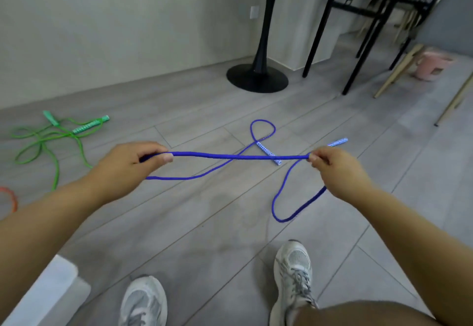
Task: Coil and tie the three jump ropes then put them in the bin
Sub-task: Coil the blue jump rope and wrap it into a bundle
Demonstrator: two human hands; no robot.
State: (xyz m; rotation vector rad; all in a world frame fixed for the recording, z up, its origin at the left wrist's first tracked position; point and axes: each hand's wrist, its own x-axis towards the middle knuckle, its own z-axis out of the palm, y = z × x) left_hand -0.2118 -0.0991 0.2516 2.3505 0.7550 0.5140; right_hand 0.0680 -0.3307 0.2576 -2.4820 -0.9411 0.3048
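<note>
A blue jump rope (238,156) is stretched taut between my two hands above the floor. My left hand (133,162) pinches one end of the stretch between thumb and fingers. My right hand (332,169) pinches the other end. The rest of the blue rope trails on the floor in loops, with its two patterned blue handles (268,152) lying beyond the hands. A green jump rope (48,141) lies loose on the floor at the left, its green handles near the wall. A bit of an orange rope (10,197) shows at the left edge.
A black pedestal base (257,78) stands ahead by the wall. Black chair legs (358,44) and wooden legs are at the back right, near a pink bin (432,66). A white object (43,292) sits at the bottom left. My two sneakers (293,274) stand on the grey floor.
</note>
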